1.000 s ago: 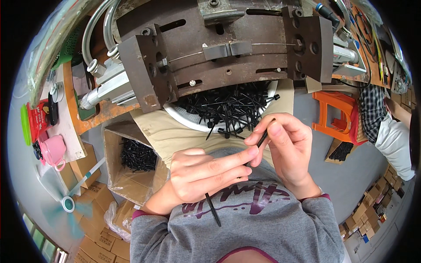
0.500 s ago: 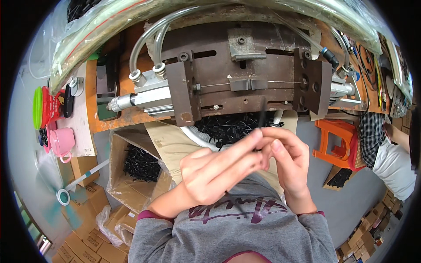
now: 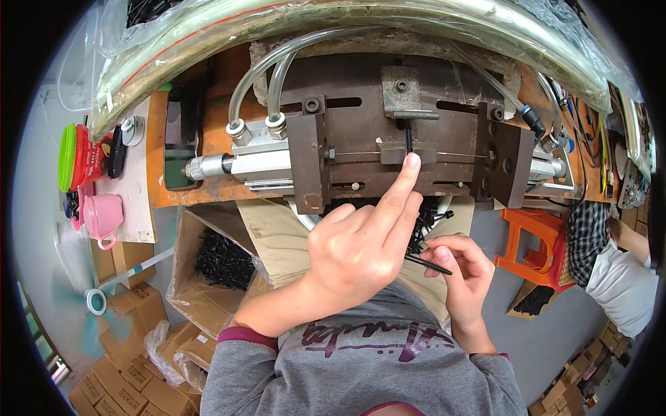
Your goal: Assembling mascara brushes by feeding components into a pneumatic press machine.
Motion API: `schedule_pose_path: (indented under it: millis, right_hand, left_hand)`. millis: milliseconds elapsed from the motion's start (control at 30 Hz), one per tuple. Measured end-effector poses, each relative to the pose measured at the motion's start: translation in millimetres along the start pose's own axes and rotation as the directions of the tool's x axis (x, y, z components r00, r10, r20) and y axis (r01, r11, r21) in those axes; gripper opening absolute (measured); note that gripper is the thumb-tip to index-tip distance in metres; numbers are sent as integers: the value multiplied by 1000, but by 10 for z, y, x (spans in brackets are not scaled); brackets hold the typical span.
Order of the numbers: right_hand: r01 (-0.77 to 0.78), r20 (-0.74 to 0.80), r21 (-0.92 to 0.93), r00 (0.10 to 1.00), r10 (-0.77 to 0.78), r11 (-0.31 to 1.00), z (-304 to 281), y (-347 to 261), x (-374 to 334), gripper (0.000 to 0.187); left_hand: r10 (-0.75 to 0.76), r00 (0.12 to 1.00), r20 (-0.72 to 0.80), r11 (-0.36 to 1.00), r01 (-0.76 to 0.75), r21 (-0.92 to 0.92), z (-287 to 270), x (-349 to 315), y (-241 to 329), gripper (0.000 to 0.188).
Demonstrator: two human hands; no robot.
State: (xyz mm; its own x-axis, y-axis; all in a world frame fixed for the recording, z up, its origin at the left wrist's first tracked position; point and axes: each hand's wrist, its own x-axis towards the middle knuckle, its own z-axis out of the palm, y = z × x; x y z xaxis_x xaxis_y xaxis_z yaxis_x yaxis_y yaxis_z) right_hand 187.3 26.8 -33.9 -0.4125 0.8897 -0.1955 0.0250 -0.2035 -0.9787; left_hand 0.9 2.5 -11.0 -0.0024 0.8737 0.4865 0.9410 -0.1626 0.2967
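A black rod (image 3: 408, 133) lies near-to-far on the brown fixture (image 3: 340, 129), left hand (image 3: 361, 249) at its near end — grip hidden, cannot tell; right hand (image 3: 466, 269) pinches a second rod (image 3: 431, 265) — slanting right and nearer.

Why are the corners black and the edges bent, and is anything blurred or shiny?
Head view: a fisheye lens bends edges and leaves black corners; highlights glint on the clear plastic wrapping along the top; the teal fan blades smear, probably spinning, while the bare left hand looks fairly crisp.
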Motion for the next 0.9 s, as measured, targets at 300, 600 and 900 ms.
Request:
schedule_pose_path:
  millis: [300,600,900]
  right_hand:
    - [29,-83,-89,996,-37,996,-83,66,3,12]
    - [30,-207,-183,976,-68,983,-333,352,-112,12]
    - [136,30,-43,990,-134,990,-91,18,-36,19]
  left_hand:
    - [37,996,-82,999,-37,-1,92,-4,-29,17]
    - [-116,993,35,962,121,-246,-41,-43,68,33]
    - [7,483,876,-109,871,-479,-70,-427,137,30]
